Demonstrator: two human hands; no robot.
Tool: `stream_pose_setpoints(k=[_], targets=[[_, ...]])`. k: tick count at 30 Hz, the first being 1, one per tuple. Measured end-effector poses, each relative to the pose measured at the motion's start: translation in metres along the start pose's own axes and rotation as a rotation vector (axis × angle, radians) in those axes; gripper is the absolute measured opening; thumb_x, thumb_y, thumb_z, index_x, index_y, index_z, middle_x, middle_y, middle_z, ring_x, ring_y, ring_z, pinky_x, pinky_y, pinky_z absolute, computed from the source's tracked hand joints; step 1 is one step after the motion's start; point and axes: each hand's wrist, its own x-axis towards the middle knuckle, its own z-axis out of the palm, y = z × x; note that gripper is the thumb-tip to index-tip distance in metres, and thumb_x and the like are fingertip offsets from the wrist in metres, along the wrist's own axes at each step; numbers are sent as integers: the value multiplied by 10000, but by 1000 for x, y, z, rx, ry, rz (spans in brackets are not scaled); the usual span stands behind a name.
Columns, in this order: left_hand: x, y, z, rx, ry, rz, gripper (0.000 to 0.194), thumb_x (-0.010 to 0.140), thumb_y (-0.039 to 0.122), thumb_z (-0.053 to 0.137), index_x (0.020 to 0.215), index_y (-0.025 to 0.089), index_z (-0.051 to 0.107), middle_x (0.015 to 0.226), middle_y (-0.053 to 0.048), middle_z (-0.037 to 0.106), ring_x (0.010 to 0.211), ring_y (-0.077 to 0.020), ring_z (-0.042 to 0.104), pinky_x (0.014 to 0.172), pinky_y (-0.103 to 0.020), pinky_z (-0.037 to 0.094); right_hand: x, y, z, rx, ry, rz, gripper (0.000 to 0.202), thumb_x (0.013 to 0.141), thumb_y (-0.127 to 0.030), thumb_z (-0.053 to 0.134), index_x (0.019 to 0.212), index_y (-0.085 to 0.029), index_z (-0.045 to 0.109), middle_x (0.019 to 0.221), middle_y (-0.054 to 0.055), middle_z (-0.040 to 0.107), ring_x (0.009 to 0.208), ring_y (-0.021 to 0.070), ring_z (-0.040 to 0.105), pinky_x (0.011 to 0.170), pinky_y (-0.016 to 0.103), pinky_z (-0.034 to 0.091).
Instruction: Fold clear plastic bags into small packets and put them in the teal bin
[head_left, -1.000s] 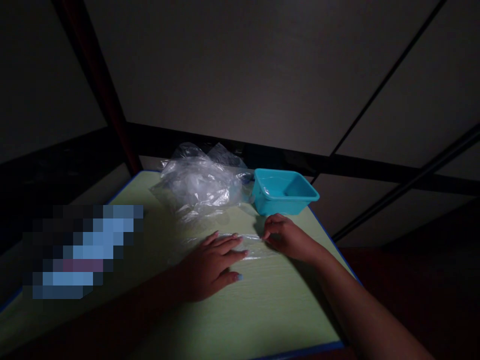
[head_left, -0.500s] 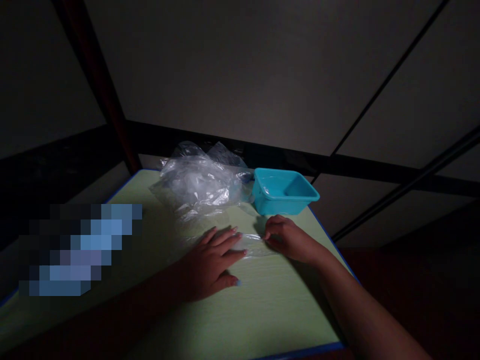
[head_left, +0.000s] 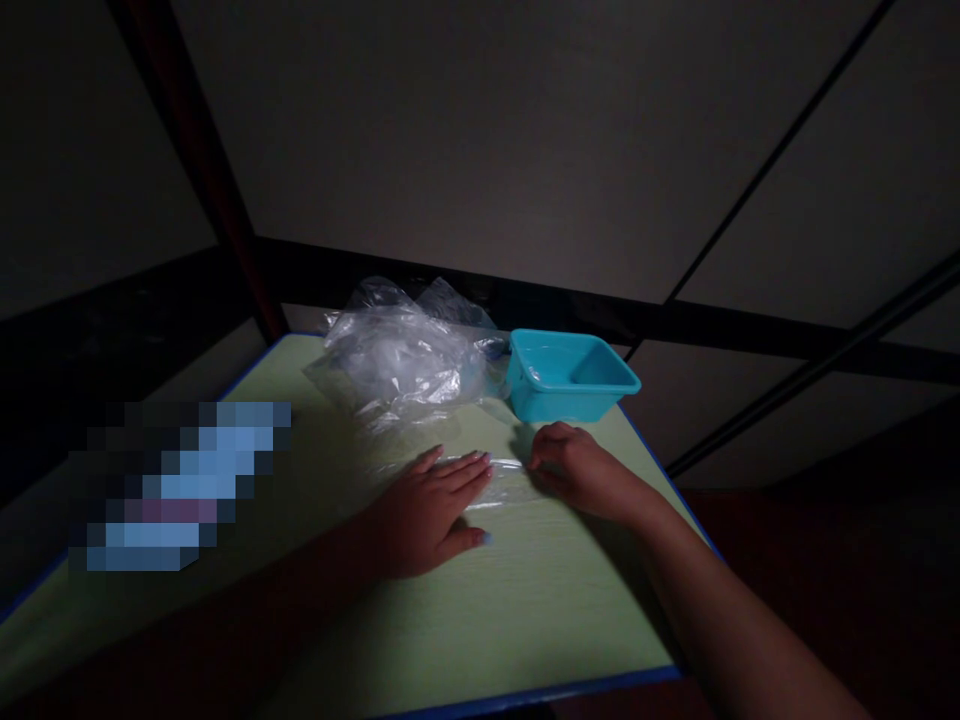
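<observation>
A clear plastic bag (head_left: pixel 510 486) lies flat across the middle of the pale green table (head_left: pixel 525 610). My left hand (head_left: pixel 435 510) rests palm down on its left part, fingers stretched out. At the bag's right end, my right hand (head_left: pixel 574 465) has its fingers curled together in a pinch on the plastic. Beyond the hands is a crumpled heap of clear plastic bags (head_left: pixel 405 360). To the right of that heap stands a turquoise basin (head_left: pixel 570 400), just behind my right hand, with something clear and shiny inside.
A blurred, pixelated blue and dark object (head_left: pixel 217 460) lies at the table's left side. The table has a blue edge. Behind it rise grey panels (head_left: pixel 465 130) with a dark band along them.
The fingers of my left hand have drawn closer together, and that hand has shifted slightly over the bag. My right hand keeps its pinch at the bag's right end. The view has tilted slightly.
</observation>
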Motion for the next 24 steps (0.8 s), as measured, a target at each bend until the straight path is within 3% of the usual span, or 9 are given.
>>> stream_pose_setpoints(k=[4, 7, 9, 11, 13, 16, 24], targets=[[0, 2, -2, -10, -3, -12, 616, 948, 490, 412, 1468, 174, 320, 1546, -119, 289, 1429, -249, 279, 1147, -547, 166, 1, -5, -2, -134, 33, 28, 207, 790, -64, 564, 907, -161, 705, 957, 115, 663, 923, 261, 587, 795, 385, 432], [0, 4, 0, -2, 10, -19, 625, 945, 504, 415, 1464, 166, 332, 1543, -122, 299, 1426, -255, 287, 1147, -547, 172, 0, -21, 4, -119, 173, 55, 359, 829, -78, 506, 1157, -131, 642, 1158, 164, 630, 1060, 289, 568, 878, 435, 432], [-1, 5, 3, 15, 29, -23, 633, 942, 520, 414, 1456, 156, 349, 1535, -129, 316, 1419, -261, 301, 1149, -544, 173, -3, -35, 13, -67, 196, 33, 459, 905, -180, 469, 1358, -112, 488, 1343, 191, 538, 1236, 305, 483, 1037, 521, 334], [-1, 6, 5, 38, 57, -24, 638, 941, 525, 413, 1450, 145, 361, 1522, -140, 341, 1412, -263, 317, 1152, -536, 171, -6, -49, 23, -29, 92, 4, 568, 961, -282, 409, 1493, -131, 278, 1500, 186, 374, 1381, 297, 335, 1120, 588, 186], [-1, 6, 6, 58, 73, -27, 642, 943, 515, 411, 1454, 130, 355, 1515, -149, 353, 1407, -261, 328, 1156, -523, 171, -7, -59, 31, -18, -54, -5, 628, 982, -350, 358, 1524, -100, 163, 1552, 185, 248, 1443, 276, 211, 1144, 588, 131], [0, 6, 7, 71, 81, -21, 639, 951, 500, 394, 1468, 128, 337, 1520, -143, 341, 1403, -250, 336, 1161, -492, 174, -8, -64, 34, -40, -201, 45, 688, 990, -423, 318, 1512, -11, 138, 1553, 219, 156, 1459, 275, 132, 1160, 557, 132], [-2, 2, 12, 77, 101, 5, 614, 955, 482, 388, 1465, 143, 350, 1527, -111, 330, 1407, -236, 331, 1165, -466, 171, -10, -62, 25, -98, -264, 145, 784, 975, -551, 287, 1497, 23, 174, 1545, 221, 114, 1451, 305, 95, 1176, 519, 116]])
